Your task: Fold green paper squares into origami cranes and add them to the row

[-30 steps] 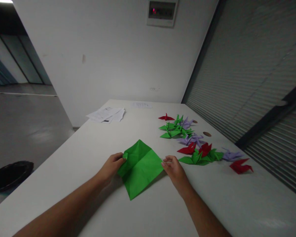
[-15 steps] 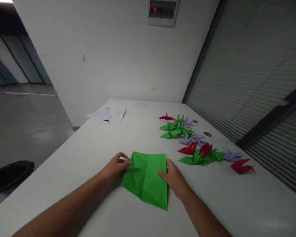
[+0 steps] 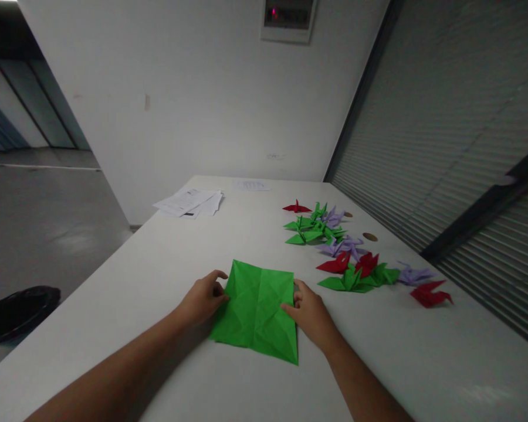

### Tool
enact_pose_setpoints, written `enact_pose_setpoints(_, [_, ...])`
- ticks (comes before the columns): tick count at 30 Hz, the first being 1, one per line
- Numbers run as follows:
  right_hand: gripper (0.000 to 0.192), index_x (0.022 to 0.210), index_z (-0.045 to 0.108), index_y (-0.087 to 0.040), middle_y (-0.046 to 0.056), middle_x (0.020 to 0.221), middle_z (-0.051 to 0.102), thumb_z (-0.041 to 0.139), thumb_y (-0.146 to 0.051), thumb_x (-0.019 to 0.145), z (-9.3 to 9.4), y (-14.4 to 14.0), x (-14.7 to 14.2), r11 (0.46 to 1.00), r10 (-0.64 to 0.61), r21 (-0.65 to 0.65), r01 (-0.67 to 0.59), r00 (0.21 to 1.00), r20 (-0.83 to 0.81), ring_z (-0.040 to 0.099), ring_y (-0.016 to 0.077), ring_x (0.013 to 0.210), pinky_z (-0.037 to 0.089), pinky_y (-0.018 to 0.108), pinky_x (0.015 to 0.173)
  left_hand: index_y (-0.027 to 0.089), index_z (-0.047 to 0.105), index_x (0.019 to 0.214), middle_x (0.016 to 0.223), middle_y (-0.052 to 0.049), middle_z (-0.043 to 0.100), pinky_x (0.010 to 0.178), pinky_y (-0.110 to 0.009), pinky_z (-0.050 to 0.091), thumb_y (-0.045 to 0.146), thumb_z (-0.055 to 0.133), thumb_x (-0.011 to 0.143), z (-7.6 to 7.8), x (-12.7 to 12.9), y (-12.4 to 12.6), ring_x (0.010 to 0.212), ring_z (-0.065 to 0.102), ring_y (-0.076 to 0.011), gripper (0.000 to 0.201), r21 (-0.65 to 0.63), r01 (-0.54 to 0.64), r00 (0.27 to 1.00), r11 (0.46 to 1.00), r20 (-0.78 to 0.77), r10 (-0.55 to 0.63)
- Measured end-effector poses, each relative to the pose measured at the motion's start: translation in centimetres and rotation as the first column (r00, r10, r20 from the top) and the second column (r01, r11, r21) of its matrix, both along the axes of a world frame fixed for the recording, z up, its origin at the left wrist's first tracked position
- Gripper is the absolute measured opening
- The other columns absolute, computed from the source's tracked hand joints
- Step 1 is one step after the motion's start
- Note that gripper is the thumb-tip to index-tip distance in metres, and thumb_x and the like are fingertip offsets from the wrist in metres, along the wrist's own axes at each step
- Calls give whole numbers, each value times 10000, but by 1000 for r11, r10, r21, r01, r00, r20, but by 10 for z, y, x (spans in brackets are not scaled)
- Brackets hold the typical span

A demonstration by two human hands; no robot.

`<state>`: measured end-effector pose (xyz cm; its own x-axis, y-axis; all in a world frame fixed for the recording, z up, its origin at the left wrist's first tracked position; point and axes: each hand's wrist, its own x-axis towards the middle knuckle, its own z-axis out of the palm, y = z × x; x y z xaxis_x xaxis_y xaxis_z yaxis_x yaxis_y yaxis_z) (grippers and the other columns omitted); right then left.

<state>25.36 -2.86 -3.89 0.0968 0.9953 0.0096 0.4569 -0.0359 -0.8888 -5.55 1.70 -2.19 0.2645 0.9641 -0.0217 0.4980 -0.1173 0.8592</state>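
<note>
**Green sheet laid flat, both hands at its edges**

Far left, on the floor beside the table: round black bin (image 3: pixel 20 310). Further along, at the far edge of the long white table (image 3: pixel 158 275): loose stack of white printed papers (image 3: pixel 189 202).

Left hand (image 3: pixel 202 300): set at the left edge of the square green creased paper sheet (image 3: pixel 257 308), fingers curled, tips touching the paper. Cannot tell whether pinching the edge or only pressing on it.

Green sheet: on the table directly in front, between the two hands, near-flat, with crease lines crossing its middle.

Right hand (image 3: pixel 310 310): on the right edge of the sheet, fingers loosely spread, thumb lying on the paper, nothing gripped.

Right of the hands, well apart from the sheet: scattered row of folded red, green and lilac paper cranes (image 3: pixel 347 258), with a small brown disc (image 3: pixel 369 237) just beyond.

Step in hand, by judgement: settling and flattening the pre-creased sheet. Next move, by judgement: calls for steady hold on one edge and fold kept along an existing crease.

Against the frame a second ago: sheet then standing as a diamond, partly raised; now turned, lowered, edges nearly square to the body. Both hands closer in on the paper. Cranes and papers unmoved.
</note>
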Motion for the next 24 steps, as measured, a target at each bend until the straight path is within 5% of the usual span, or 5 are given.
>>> enact_pose_setpoints(3, [580,1249,557,-168,-9,720,725,740,-183,699,1,1,0,1000,-5,11,5,1000,-28,701,211,648,529,307,592,185,650,1074,705,-3,694,612,-297,455,270,703,708,0,-1,5,653,643,-205,380,-46,11,1000,999,-4,-11])
enact_pose_setpoints(10, [598,1160,591,-167,45,792,769,821,-306,626,3,3,4,999,0,-46,-19,922,-387,740,249,729,571,359,668,164,711,910,659,-2,652,591,-290,429,327,704,683,-1,-4,11,621,609,-190,279,-114,28,998,993,65,-21])
enact_pose_setpoints(16, [440,960,722,-169,44,775,761,881,-421,637,11,-2,2,998,9,-57,-36,907,-420,707,214,679,563,334,642,159,711,785,656,-1,618,613,-289,405,370,694,700,3,-5,9,639,568,-174,228,-95,51,987,994,154,-35])
enact_pose_setpoints(21, [408,827,749,-161,70,785,751,858,-525,680,20,-2,2,994,72,104,-33,916,-395,696,236,742,568,347,696,162,681,724,643,4,608,603,-276,418,394,724,735,12,0,2,617,548,-150,237,-105,16,953,994,304,17])
enact_pose_setpoints(24, [343,708,689,-189,42,689,673,747,-503,834,32,-9,2,938,45,345,18,984,-173,624,195,658,527,302,604,160,692,815,636,19,595,574,-260,442,388,755,764,18,6,-3,569,538,-124,242,-159,11,888,987,455,63])
